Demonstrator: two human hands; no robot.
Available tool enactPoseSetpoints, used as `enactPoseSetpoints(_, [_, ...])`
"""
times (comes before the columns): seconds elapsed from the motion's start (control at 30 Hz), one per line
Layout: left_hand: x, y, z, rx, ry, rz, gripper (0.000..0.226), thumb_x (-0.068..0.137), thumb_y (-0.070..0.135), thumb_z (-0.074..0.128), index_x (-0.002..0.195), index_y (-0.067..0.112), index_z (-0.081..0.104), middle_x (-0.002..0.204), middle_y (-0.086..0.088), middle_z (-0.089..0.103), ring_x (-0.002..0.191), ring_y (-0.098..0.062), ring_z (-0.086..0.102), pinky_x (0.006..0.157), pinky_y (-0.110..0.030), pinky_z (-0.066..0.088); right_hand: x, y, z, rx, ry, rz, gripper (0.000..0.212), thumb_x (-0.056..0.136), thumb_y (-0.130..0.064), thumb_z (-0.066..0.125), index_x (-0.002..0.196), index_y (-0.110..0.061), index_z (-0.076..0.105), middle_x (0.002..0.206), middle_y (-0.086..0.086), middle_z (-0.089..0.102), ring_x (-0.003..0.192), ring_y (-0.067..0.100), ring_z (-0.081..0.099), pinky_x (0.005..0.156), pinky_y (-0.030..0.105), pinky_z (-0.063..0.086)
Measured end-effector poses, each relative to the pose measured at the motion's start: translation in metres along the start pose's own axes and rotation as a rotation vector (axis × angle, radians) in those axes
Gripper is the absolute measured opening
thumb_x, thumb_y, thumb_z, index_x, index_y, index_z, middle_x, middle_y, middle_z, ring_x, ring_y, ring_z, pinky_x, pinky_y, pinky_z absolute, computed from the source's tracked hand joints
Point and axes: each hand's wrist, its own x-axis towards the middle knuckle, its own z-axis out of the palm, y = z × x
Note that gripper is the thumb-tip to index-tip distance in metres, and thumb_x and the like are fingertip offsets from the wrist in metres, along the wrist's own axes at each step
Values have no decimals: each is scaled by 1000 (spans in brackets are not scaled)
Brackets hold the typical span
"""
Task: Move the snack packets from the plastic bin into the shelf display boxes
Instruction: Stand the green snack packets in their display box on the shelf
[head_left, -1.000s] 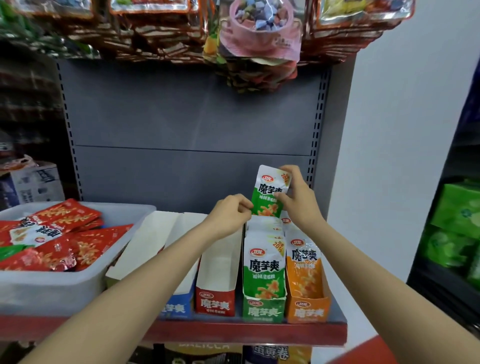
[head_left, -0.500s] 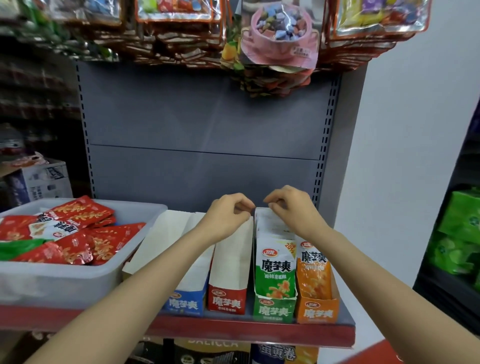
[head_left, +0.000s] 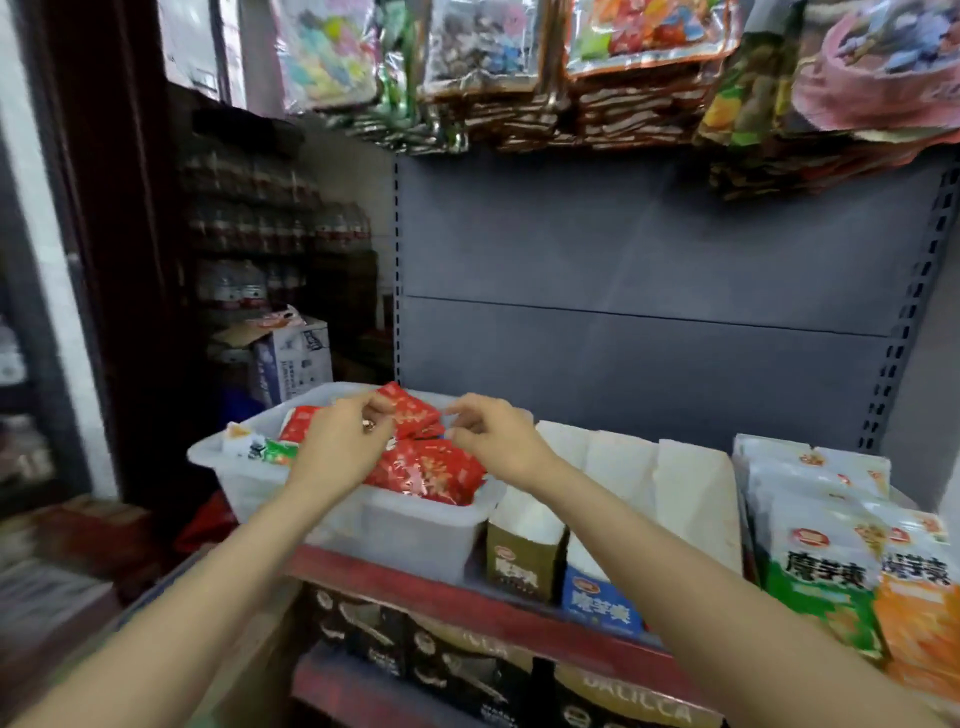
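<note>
A translucent plastic bin (head_left: 415, 535) stands on the shelf at centre left. It holds red snack packets (head_left: 431, 473) and a green-and-white packet (head_left: 270, 449). My left hand (head_left: 343, 447) and my right hand (head_left: 493, 436) hover just over the red packets. Both have loosely curled fingers, and I see nothing held in either. To the right of the bin stand open display boxes, a brown one (head_left: 524, 566) and a blue one (head_left: 597, 603). At the far right, boxes hold green packets (head_left: 815, 571) and orange packets (head_left: 914, 587).
Bags of sweets (head_left: 623, 62) hang low above the shelf. The shelf has a red front edge (head_left: 415, 582), with dark cartons (head_left: 467, 670) on the level below. A cardboard box (head_left: 291, 358) and stacked bottles (head_left: 270, 234) stand at the back left.
The green packet went down into the green display box and both hands let go. They then moved left to the bin, and my view swung left with them.
</note>
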Motion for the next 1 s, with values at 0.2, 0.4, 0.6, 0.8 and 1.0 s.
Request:
enactPoseSetpoints(0.2, [12,-95,-58,279,-96,-136,35,90,10,55,125,7,58,130,-19,55,120,-38,50,102,-40,38,52,-46,82,42,-127,-65,30,90,-14,61,118,-4,62,120,13,63,113,23,57,101,37,42])
enactPoseSetpoints(0.4, [26,-129,-60,341,-287,-42,37,92,7,44,122,16,63,131,-5,58,120,-23,52,98,-30,41,87,-54,117,-189,-241,-33,17,85,-17,68,101,-13,70,106,6,67,101,22,60,82,26,43])
enactPoseSetpoints(0.6, [32,-136,-55,220,-294,-45,40,94,2,40,131,10,55,140,-4,50,132,-19,43,104,-22,29,102,-53,126,-329,-204,30,28,82,-12,71,61,-23,57,78,-4,61,83,16,59,68,30,44])
enactPoseSetpoints(0.8, [32,-133,-46,134,-203,-71,50,93,4,49,142,12,40,151,-8,32,140,-19,29,111,-23,21,104,-47,115,-208,-133,71,35,90,-5,59,59,-20,52,75,0,61,73,12,57,70,30,49])
enactPoseSetpoints(1.0, [39,-95,-31,75,-74,-247,78,91,25,59,151,23,9,156,-17,6,143,-34,11,113,-45,21,91,-34,88,145,107,147,21,92,-6,53,76,-15,45,62,-3,43,59,10,40,52,19,33])
